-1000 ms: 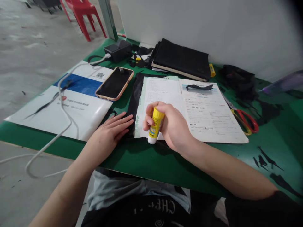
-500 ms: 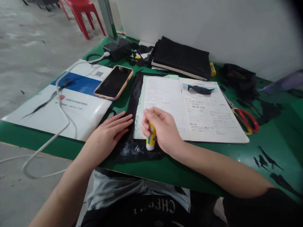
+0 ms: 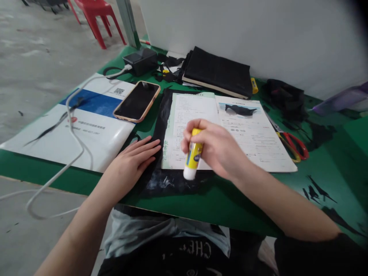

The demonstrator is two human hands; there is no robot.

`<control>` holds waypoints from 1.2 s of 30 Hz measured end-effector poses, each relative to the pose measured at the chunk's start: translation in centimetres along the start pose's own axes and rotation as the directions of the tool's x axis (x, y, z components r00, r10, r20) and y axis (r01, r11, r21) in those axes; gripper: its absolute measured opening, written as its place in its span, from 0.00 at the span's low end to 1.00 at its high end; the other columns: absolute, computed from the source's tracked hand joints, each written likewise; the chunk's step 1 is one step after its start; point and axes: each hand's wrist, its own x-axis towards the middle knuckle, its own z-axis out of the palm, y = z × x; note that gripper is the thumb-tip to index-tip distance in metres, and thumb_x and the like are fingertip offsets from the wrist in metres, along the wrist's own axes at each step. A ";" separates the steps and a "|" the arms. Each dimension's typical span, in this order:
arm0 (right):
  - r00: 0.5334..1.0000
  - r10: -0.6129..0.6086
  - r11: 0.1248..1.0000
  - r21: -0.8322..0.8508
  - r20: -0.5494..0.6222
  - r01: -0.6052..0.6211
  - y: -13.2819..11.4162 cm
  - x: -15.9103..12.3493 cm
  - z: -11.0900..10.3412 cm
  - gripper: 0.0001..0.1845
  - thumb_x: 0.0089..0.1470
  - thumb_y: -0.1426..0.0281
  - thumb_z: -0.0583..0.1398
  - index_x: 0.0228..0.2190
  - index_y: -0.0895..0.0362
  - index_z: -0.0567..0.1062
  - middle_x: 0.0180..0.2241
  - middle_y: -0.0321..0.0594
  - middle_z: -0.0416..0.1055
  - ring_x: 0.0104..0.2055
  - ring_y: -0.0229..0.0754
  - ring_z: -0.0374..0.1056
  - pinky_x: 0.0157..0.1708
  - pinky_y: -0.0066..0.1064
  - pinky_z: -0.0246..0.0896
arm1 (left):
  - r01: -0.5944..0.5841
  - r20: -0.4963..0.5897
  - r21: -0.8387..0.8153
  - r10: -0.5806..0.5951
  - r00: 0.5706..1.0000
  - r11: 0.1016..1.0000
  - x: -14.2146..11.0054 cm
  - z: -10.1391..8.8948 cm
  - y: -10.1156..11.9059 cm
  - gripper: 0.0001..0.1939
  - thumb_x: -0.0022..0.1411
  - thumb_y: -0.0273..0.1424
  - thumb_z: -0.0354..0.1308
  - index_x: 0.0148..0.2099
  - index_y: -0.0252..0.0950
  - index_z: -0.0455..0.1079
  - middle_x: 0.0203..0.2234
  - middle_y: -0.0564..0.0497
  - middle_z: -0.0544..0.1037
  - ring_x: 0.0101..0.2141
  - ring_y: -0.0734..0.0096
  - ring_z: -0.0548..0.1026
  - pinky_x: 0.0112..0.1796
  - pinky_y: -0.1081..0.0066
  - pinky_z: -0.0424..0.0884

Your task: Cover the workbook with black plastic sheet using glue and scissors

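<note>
My right hand grips a yellow glue stick, its white end pointing down above the near edge of an open book. Under the book lies a black sheet that sticks out on the left and along the front. Whitish smears mark its near left corner. My left hand rests flat on the sheet's left margin, fingers stretched out and holding nothing. A small scrap of black material lies on the book's right page.
Left are a phone, a white-and-blue folder and a white cable from a black box. A black-covered book lies behind. Scissors, black scraps and a purple object are right. A red chair stands beyond.
My right hand has lifted the glue stick off the black sheet and moved slightly right, tilting it. The left hand stays in place. The view has shifted a little.
</note>
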 end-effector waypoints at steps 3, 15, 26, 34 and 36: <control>0.975 -0.178 0.984 -0.055 -0.133 0.172 -1.7 0.1 -2.1 0.06 0.53 0.70 0.58 0.36 0.56 0.70 0.34 0.37 0.72 0.37 0.39 0.72 0.39 0.35 0.68 | -0.013 0.009 0.019 0.013 1.000 1.000 0.1 0.0 -0.1 0.18 0.69 0.35 0.48 0.57 0.35 0.68 0.57 0.47 0.71 0.60 0.62 0.62 0.60 0.55 0.61; 0.426 -0.764 0.581 -0.804 -0.485 0.125 -0.6 -4.1 -17.6 0.13 0.49 0.63 0.62 0.30 0.54 0.62 0.40 0.41 0.69 0.28 0.38 0.69 0.29 0.36 0.67 | 0.116 -0.155 -0.037 -0.121 0.981 0.993 -0.8 -0.7 1.0 0.19 0.69 0.31 0.45 0.60 0.43 0.63 0.60 0.52 0.66 0.54 0.65 0.71 0.55 0.63 0.68; 0.661 -0.746 -0.103 -0.995 0.080 0.005 1.9 -4.2 -16.8 0.08 0.54 0.67 0.58 0.38 0.55 0.68 0.41 0.47 0.68 0.47 0.50 0.65 0.50 0.47 0.61 | 0.330 -0.108 -0.239 -0.363 0.926 0.913 -1.7 -1.9 1.6 0.18 0.68 0.37 0.44 0.57 0.43 0.64 0.48 0.49 0.76 0.43 0.61 0.79 0.41 0.64 0.75; 0.771 -0.304 -0.144 -0.827 0.560 0.544 2.8 -5.9 -8.4 0.23 0.55 0.64 0.59 0.51 0.56 0.65 0.51 0.46 0.68 0.57 0.48 0.61 0.63 0.53 0.45 | 0.227 -0.008 -0.212 -0.234 0.972 0.951 -2.4 -2.4 1.1 0.17 0.66 0.37 0.50 0.56 0.46 0.66 0.55 0.50 0.71 0.53 0.59 0.71 0.54 0.57 0.68; 0.753 -0.262 -0.166 -0.797 0.603 0.580 3.5 -6.0 -7.4 0.22 0.56 0.63 0.58 0.51 0.57 0.66 0.52 0.45 0.68 0.57 0.46 0.60 0.64 0.50 0.44 | 0.150 0.034 -0.132 -0.147 0.989 0.980 -2.5 -2.4 0.9 0.18 0.65 0.36 0.52 0.57 0.49 0.64 0.57 0.52 0.68 0.55 0.61 0.69 0.57 0.58 0.65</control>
